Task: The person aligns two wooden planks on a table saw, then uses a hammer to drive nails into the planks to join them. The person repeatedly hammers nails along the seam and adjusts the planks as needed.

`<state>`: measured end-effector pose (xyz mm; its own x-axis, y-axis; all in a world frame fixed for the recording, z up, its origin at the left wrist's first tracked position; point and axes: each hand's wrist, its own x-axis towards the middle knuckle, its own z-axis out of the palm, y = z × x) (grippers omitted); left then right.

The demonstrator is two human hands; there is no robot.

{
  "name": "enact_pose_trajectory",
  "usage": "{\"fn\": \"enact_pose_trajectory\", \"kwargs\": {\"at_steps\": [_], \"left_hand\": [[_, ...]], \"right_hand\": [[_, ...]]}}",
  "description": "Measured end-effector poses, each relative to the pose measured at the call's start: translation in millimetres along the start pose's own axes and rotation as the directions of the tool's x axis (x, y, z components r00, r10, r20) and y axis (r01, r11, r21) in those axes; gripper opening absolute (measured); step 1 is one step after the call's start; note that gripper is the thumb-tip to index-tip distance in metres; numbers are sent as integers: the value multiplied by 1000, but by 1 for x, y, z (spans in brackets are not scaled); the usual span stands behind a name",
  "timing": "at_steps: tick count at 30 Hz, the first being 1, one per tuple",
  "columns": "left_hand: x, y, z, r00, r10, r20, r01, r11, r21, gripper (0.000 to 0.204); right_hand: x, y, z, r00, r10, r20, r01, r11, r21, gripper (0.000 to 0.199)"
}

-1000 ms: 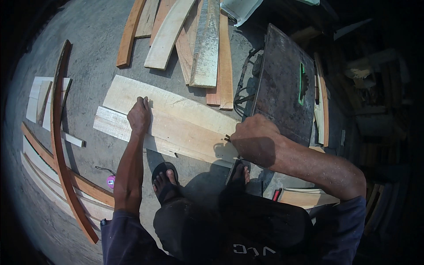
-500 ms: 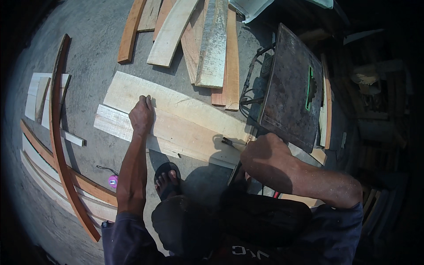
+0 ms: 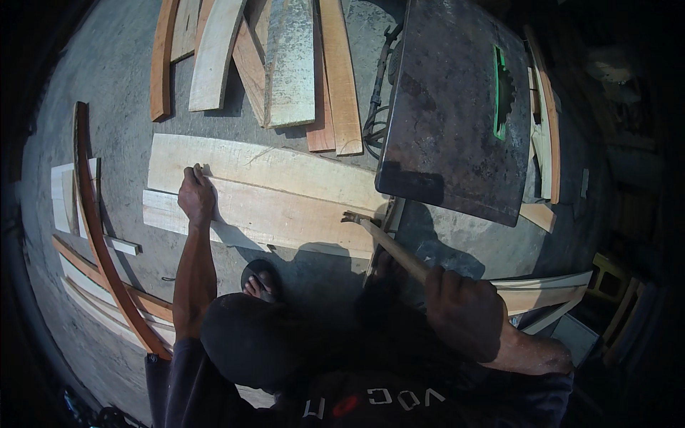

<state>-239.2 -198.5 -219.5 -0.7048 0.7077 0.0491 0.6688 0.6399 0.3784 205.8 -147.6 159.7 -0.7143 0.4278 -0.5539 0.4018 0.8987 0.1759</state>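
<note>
My left hand (image 3: 196, 195) is closed at the upper edge of the pale middle board (image 3: 285, 208), near its left end. Fingertips are partly hidden there. In my right hand (image 3: 465, 314) is a claw hammer, wrapped round the lower end of its wooden handle (image 3: 399, 253). The metal head (image 3: 350, 217) hangs over the right part of the middle board. Another pale board (image 3: 242, 157) lies along its far side. A narrow wooden crosspiece (image 3: 389, 217) meets the boards' right ends.
A rusty metal saw table (image 3: 449, 107) with a toothed blade (image 3: 506, 96) in a green-edged slot stands at the right. Several planks (image 3: 290, 78) lie beyond the boards. A long curved reddish strip (image 3: 96, 221) rests across other pieces on the left. My sandalled foot (image 3: 259, 280) is nearby.
My right hand has drawn back toward me and right, bringing the hammer fully into sight. My left hand stays at the board's edge. The whole view has shifted.
</note>
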Motion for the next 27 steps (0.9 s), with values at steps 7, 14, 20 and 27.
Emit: {"fn": "enact_pose_trajectory", "kwargs": {"at_steps": [7,14,20,27], "left_hand": [[0,-7,5,995,64,-79,-58,995,75,37],[-8,30,-16,994,-42,-97,53,992,117,40],[-78,108,-56,998,-31,-45,-1,815,-580,48],[-160,173,-67,499,21,866,861,-123,-493,46]], "right_hand": [[-91,34,87,955,249,160,-292,884,366,34],[-201,2,183,838,545,9,-500,762,413,38],[-173,-9,152,887,435,-154,-324,825,463,43],[-86,-17,124,931,192,-309,-39,896,442,48]]}}
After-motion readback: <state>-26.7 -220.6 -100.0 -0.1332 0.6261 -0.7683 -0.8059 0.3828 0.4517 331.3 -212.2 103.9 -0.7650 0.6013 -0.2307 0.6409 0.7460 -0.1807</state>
